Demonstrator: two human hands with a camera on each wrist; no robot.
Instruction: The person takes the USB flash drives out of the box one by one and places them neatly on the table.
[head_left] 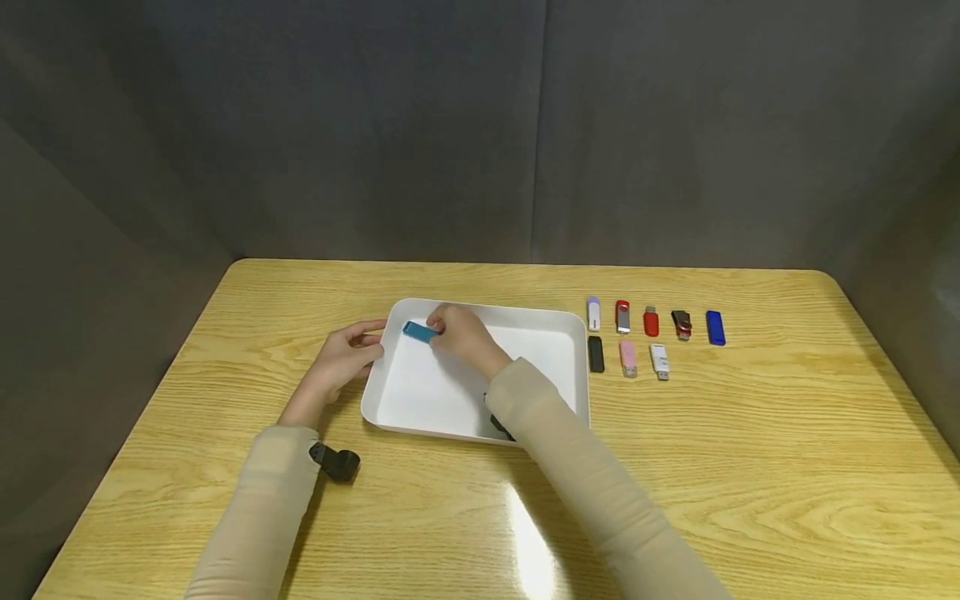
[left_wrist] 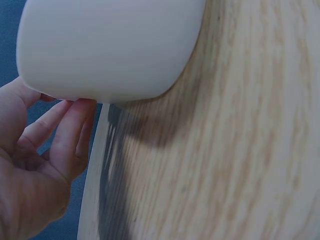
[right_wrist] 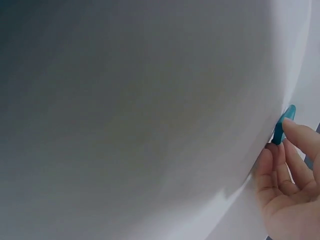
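A teal-blue USB flash drive (head_left: 420, 332) lies near the far left corner of the white tray (head_left: 435, 408), low over its floor. My right hand (head_left: 463, 337) reaches across the tray and pinches the drive by its right end. From the right wrist, the same drive (right_wrist: 285, 124) shows between thumb and fingertips, close to the tray floor. Outside the tray's left wall, my left hand (head_left: 341, 367) touches it with thumb and fingers spread apart. The left wrist view has that hand (left_wrist: 45, 160) with relaxed fingertips against the tray's outer wall (left_wrist: 110, 55).
Right of the tray, several flash drives lie in two rows on the wooden table (head_left: 750, 467). The back row runs from a white-and-lilac one (head_left: 593, 315) to a blue one (head_left: 716, 327). Black (head_left: 596, 354), pink (head_left: 627, 357) and white (head_left: 659, 360) ones form the front row.
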